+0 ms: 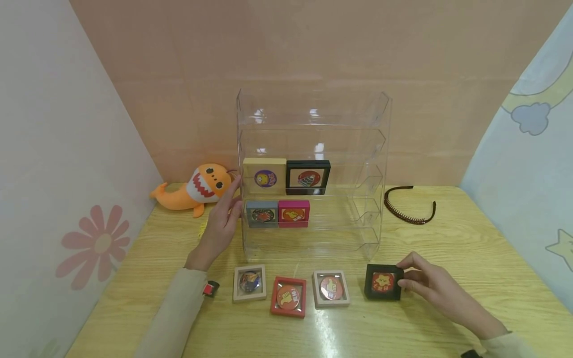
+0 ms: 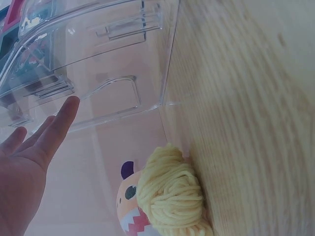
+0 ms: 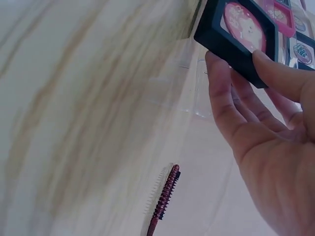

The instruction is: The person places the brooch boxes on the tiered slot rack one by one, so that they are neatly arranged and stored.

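Note:
A clear tiered acrylic display rack [image 1: 313, 238] stands on the table. My left hand [image 1: 219, 221] is at its left side, fingers fairly straight against or close to the panel; the left wrist view shows this hand [image 2: 34, 162] holding nothing. With thumb and fingers my right hand [image 1: 436, 288] pinches the right edge of a black square frame [image 1: 370, 283] with a red badge inside. In the right wrist view the black frame [image 3: 229, 51] is tilted. On the rack are a cream frame [image 1: 250, 186], another black frame [image 1: 288, 179], a grey frame [image 1: 255, 224] and a magenta frame [image 1: 293, 204].
Before the rack lie a beige frame [image 1: 248, 299], a red frame [image 1: 288, 313] and a pale frame [image 1: 333, 303]. An orange shark plush [image 1: 179, 199] sits at back left, beside yellow yarn [image 2: 170, 191]. A toothed headband [image 1: 403, 217] lies right of the rack.

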A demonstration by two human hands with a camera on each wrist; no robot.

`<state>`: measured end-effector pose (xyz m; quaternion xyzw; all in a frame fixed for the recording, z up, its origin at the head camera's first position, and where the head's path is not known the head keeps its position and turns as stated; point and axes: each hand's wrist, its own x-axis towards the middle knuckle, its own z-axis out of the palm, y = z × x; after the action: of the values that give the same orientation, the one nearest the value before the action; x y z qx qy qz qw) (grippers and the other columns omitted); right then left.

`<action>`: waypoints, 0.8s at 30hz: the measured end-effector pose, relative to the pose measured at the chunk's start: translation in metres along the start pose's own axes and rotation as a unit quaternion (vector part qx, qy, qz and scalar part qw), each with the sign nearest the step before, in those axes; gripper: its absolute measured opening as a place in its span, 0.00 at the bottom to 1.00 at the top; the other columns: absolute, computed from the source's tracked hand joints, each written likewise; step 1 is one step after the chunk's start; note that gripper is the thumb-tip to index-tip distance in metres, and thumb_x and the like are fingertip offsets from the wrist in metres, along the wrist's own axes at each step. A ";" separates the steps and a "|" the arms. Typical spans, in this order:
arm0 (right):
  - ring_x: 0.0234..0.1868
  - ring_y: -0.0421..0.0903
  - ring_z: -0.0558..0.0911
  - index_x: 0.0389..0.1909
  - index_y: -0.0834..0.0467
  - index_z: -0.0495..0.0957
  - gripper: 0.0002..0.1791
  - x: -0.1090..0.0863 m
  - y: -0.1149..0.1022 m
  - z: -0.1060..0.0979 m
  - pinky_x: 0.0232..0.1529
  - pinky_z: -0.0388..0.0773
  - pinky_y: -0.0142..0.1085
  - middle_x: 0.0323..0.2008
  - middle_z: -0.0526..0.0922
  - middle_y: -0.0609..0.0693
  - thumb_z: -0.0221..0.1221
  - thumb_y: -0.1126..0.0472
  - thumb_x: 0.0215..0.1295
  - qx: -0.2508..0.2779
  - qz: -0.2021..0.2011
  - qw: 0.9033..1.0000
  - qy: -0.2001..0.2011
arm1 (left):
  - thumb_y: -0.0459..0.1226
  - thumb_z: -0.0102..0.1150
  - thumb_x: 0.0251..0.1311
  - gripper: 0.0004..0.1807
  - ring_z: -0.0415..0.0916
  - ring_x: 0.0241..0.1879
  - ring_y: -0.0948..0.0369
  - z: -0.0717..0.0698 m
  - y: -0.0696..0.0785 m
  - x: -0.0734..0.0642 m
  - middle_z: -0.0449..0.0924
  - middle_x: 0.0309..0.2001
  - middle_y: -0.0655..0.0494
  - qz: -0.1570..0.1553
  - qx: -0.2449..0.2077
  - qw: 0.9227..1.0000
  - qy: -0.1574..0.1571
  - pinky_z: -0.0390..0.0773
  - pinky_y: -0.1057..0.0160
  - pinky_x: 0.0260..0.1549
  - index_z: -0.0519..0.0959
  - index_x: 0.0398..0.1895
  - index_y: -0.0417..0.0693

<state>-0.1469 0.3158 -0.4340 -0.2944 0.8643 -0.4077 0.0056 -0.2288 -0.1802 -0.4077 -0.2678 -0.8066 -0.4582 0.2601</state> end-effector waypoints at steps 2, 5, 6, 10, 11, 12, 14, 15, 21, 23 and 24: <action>0.41 0.37 0.86 0.51 0.54 0.73 0.18 0.000 -0.002 0.000 0.31 0.86 0.36 0.46 0.83 0.49 0.63 0.73 0.65 -0.015 0.004 1.000 0.012 | 0.27 0.42 0.78 0.34 0.59 0.73 0.53 0.000 0.000 0.000 0.55 0.78 0.51 0.001 -0.001 1.000 0.002 0.74 0.59 0.63 0.51 0.82 0.54; 0.41 0.36 0.86 0.51 0.54 0.74 0.19 0.000 -0.007 0.000 0.32 0.86 0.36 0.46 0.84 0.52 0.64 0.74 0.65 -0.023 0.009 0.999 0.027 | 0.26 0.42 0.77 0.34 0.59 0.73 0.53 0.000 0.001 0.000 0.56 0.78 0.51 0.005 -0.001 1.000 0.003 0.73 0.61 0.63 0.51 0.82 0.52; 0.40 0.37 0.86 0.51 0.54 0.74 0.19 0.000 -0.008 0.000 0.32 0.86 0.36 0.45 0.84 0.52 0.64 0.74 0.65 -0.024 0.010 0.999 0.032 | 0.25 0.43 0.77 0.34 0.59 0.73 0.53 0.000 0.001 0.000 0.56 0.78 0.50 0.007 -0.001 1.000 0.004 0.73 0.61 0.63 0.51 0.82 0.51; 0.39 0.38 0.86 0.52 0.55 0.74 0.18 0.000 -0.013 0.000 0.32 0.86 0.34 0.43 0.85 0.50 0.64 0.74 0.65 -0.031 0.012 0.998 0.049 | 0.23 0.44 0.75 0.35 0.60 0.73 0.50 0.001 0.001 0.001 0.57 0.77 0.47 0.013 -0.003 1.000 0.007 0.74 0.57 0.62 0.53 0.81 0.47; 0.39 0.37 0.86 0.51 0.54 0.75 0.19 0.001 -0.014 0.001 0.33 0.86 0.33 0.42 0.86 0.49 0.64 0.74 0.65 -0.034 0.016 0.998 0.055 | 0.23 0.45 0.74 0.35 0.60 0.73 0.49 0.001 0.000 0.001 0.57 0.77 0.46 0.013 -0.002 1.000 0.007 0.75 0.57 0.62 0.53 0.81 0.46; 0.40 0.36 0.86 0.51 0.54 0.75 0.19 0.001 -0.015 0.001 0.34 0.86 0.32 0.42 0.86 0.49 0.64 0.74 0.65 -0.036 0.018 0.997 0.060 | 0.22 0.45 0.74 0.35 0.60 0.73 0.49 0.001 0.000 0.001 0.57 0.77 0.46 0.013 -0.002 1.000 0.007 0.75 0.56 0.62 0.53 0.81 0.45; 0.40 0.36 0.85 0.52 0.54 0.75 0.19 0.002 -0.018 0.002 0.34 0.85 0.31 0.43 0.85 0.49 0.64 0.74 0.65 -0.041 0.021 0.996 0.072 | 0.23 0.45 0.74 0.35 0.59 0.73 0.49 0.001 0.000 0.001 0.57 0.77 0.46 0.012 0.000 1.000 0.006 0.75 0.56 0.62 0.53 0.81 0.46; 0.40 0.35 0.85 0.52 0.54 0.75 0.19 0.003 -0.019 0.002 0.35 0.85 0.30 0.44 0.85 0.49 0.64 0.75 0.65 -0.045 0.020 0.996 0.080 | 0.23 0.44 0.75 0.35 0.59 0.73 0.49 0.001 0.000 0.001 0.57 0.77 0.47 0.010 0.001 1.000 0.005 0.74 0.57 0.63 0.52 0.81 0.46; 0.42 0.37 0.86 0.53 0.52 0.77 0.20 0.009 -0.030 0.004 0.37 0.83 0.26 0.48 0.84 0.47 0.66 0.73 0.64 -0.055 0.018 0.991 0.118 | 0.25 0.42 0.77 0.34 0.59 0.73 0.53 0.000 -0.001 0.000 0.56 0.78 0.51 0.010 0.000 1.000 0.006 0.73 0.62 0.63 0.52 0.82 0.52; 0.43 0.37 0.86 0.52 0.52 0.77 0.19 0.010 -0.032 0.005 0.39 0.82 0.24 0.50 0.83 0.46 0.66 0.72 0.64 -0.056 0.018 0.991 0.124 | 0.24 0.42 0.76 0.34 0.59 0.73 0.52 0.001 -0.001 0.000 0.55 0.78 0.51 0.014 -0.001 1.000 0.007 0.72 0.61 0.64 0.52 0.82 0.51; 0.44 0.36 0.85 0.52 0.52 0.78 0.19 0.011 -0.033 0.006 0.40 0.82 0.23 0.50 0.83 0.46 0.66 0.72 0.64 -0.057 0.018 0.990 0.127 | 0.24 0.42 0.76 0.34 0.58 0.74 0.52 0.001 -0.001 0.000 0.55 0.78 0.51 0.016 -0.001 1.000 0.007 0.72 0.60 0.64 0.52 0.82 0.51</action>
<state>-0.1379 0.2900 -0.4124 -0.2246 0.8849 -0.3919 -0.1141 -0.2302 -0.1801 -0.4086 -0.2782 -0.7997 -0.4568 0.2728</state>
